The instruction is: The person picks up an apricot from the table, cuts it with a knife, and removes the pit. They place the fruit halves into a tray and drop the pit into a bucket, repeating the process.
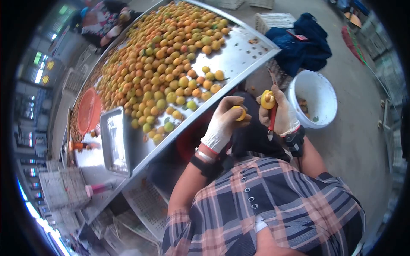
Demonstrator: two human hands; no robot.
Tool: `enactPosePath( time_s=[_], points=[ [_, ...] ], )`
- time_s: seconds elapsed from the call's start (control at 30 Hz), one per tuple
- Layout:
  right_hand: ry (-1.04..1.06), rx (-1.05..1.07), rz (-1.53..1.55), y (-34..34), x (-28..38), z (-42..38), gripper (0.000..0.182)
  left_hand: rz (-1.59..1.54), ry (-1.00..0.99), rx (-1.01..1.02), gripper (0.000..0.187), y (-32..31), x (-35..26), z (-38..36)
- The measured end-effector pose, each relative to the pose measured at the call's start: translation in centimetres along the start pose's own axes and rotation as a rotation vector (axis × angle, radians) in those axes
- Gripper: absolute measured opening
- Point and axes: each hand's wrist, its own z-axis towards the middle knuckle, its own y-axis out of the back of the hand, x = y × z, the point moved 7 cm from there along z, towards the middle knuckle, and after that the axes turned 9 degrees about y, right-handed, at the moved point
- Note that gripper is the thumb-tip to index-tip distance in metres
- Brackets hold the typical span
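Observation:
My left hand [224, 121], in a white knitted glove with a tan palm, is closed around a yellow piece of apricot [239, 113]. To its right, my right hand [284, 113], gloved alike, grips a red-handled knife [272, 118] lying across the palm; a thin metal part rises above the fingers. The same hand's thumb and fingers hold a cut apricot [267, 100], its opened flesh facing up. Both hands are over my lap, just off the table's edge. Whole apricots [160, 77] in yellow, orange and green are heaped on the metal table [239, 49].
A white bucket [326, 102] with some scraps inside stands right of my right hand. On the table are a metal tray [115, 143] and an orange basin [89, 111]. Dark blue cloth [305, 47] drapes over a crate. Another person [100, 21] is across the table.

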Motion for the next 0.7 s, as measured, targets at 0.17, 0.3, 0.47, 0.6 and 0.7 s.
enactPosePath(
  time_s=[0.17, 0.3, 0.47, 0.6, 0.7],
  points=[
    [0.013, 0.083, -0.203, -4.3, -1.8, 0.2, 0.051, 0.386, -0.051, -0.017, 0.037, -0.7, -2.4, -3.2],
    [0.193, 0.144, -0.234, -7.2, -3.8, 1.0, 0.039, 0.559, -0.153, -0.226, 0.037, 1.2, -3.5, -5.4],
    [0.159, 0.296, -0.193, -9.0, -5.1, 1.2, 0.029, 0.400, -0.218, -0.221, 0.037, 3.8, -3.7, -8.0],
    [0.179, 0.473, -0.425, -11.6, -5.1, 0.8, 0.021, 0.356, -0.191, -0.216, 0.034, 5.1, -3.8, -9.5],
    [0.162, 0.507, -0.531, -12.6, -5.3, 0.4, 0.020, 0.223, -0.185, -0.226, 0.033, 6.2, -3.6, -10.3]
  ],
)
